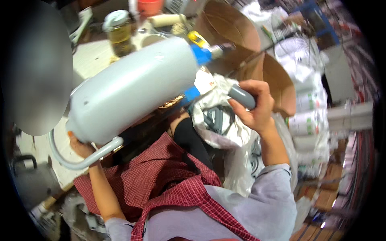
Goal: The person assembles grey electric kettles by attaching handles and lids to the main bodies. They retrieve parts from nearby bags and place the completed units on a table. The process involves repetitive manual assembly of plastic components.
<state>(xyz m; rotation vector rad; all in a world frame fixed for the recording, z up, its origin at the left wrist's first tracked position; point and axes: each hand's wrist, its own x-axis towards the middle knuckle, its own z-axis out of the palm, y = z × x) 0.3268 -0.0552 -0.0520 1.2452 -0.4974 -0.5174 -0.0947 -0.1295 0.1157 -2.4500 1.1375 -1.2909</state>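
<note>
A long pale grey thermos jug (132, 88) lies slantwise in front of me, its shoulder end low at the left. My left hand (82, 146) is closed round that end, partly hidden by the jug and its curved grey handle (80, 164). Between the thumb and fingers of my right hand (259, 104) is a smooth, rounded dark grey plastic piece (242, 97), held apart from the jug. Just below it, a white sack (235, 130) holds several similar dark grey pieces (217, 119).
Brown cardboard containers (273, 82) stand beyond my right hand. A lidded glass jar (118, 32) and yellow tape measure (198, 39) are on the cluttered white table (90, 60). White wrapped goods (307, 104) are stacked at right. A blurred grey shape (38, 68) fills the upper left.
</note>
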